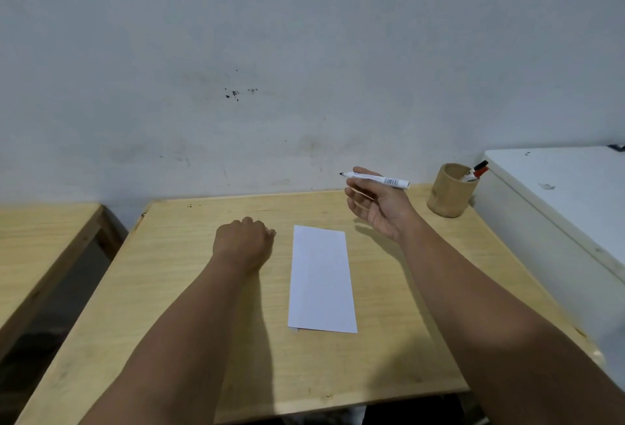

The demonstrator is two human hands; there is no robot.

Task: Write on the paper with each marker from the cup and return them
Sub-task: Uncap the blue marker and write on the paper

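A white sheet of paper (321,279) lies blank on the wooden table (169,289). My right hand (375,205) hovers above the table past the paper's far right corner, holding a white marker (378,179) level, its uncapped black tip pointing left. A bamboo cup (448,193) stands at the table's far right corner with two markers (475,172) in it, one with a black cap and one with a red cap. My left hand (243,242) rests as a fist on the table just left of the paper; whether it holds the cap is hidden.
A white cabinet or appliance (558,194) stands against the table's right edge, close to the cup. A second wooden table (40,242) sits to the left across a dark gap. The wall runs right behind the table's far edge.
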